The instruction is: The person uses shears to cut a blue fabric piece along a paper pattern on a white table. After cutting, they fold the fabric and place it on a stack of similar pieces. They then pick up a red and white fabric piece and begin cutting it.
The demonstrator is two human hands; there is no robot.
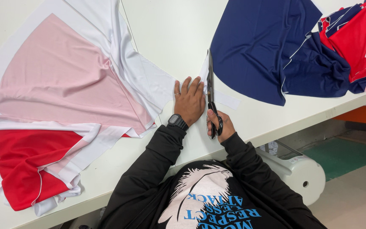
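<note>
White fabric [149, 80] lay pressed under flat, open left hand [189, 101], right hand [219, 125] gripped black scissors [211, 91] just beside it, navy cloth [259, 46] beyond.

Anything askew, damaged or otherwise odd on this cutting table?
Nothing looks damaged or spilled. The left hand lies flat on white fabric while the right hand holds scissors. The red and navy fabric pile is bunched at the table edge.

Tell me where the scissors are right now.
In the head view, the scissors are centre frame in the right hand, blades pointing away along the white fabric strip, beside the flat left hand.
</note>
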